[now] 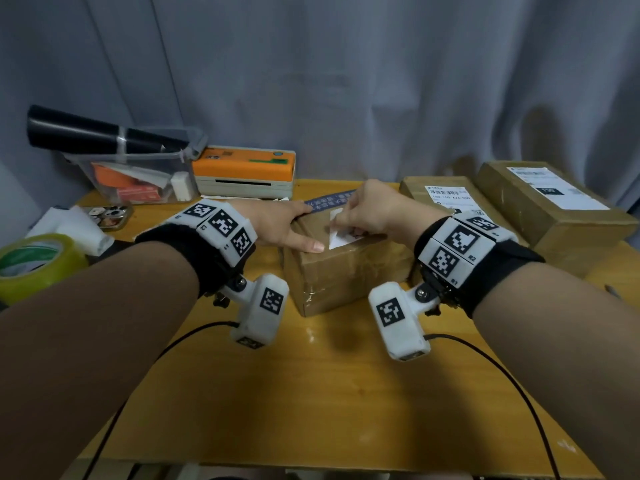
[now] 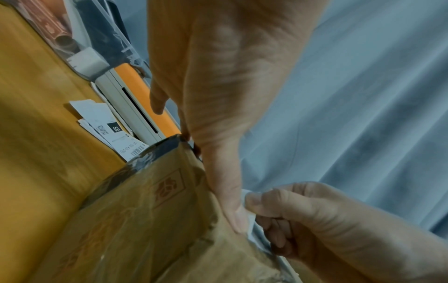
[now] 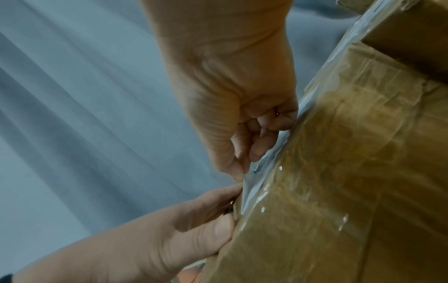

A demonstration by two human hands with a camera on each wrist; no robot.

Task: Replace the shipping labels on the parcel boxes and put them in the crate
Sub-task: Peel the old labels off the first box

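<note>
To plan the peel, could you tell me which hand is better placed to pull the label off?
Right hand: it already pinches the label, while the left hand steadies the box.

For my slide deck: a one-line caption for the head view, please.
Left hand steadies the parcel box while right hand peels its label.

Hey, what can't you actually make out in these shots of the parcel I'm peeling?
- Label print: hidden by the right hand, head view.
- Crate: in no view.
- Box top: mostly hidden under both hands; the left hand presses it.
- Far labels: too small to read.
</note>
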